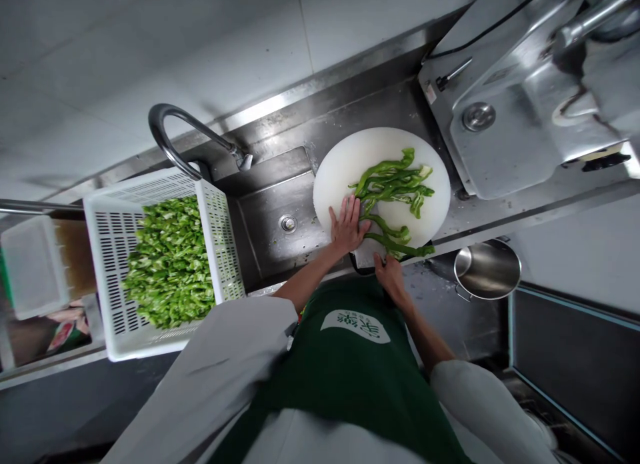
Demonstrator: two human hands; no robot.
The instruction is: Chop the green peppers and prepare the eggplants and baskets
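Observation:
A round white cutting board (333, 167) lies over the sink counter with several long green peppers (390, 181) on it, some bunched in the middle and others nearer its front edge. My left hand (349, 227) rests on the board at the left ends of the peppers, palm down, fingers stretched out and apart. At the front edge is my right hand (390, 276), fingers curled beside the nearest peppers; what they hold is hidden. Between both hands shows a flat pale-grey piece (367, 255), perhaps a blade, its kind unclear.
Left of the sink basin (270, 214), a white slotted crate (219, 234) holds many chopped green peppers (170, 271). A curved faucet (165, 117) reaches over its rim. A metal machine (510, 137) stands right of the board. Below it to the right is a steel pot (487, 271).

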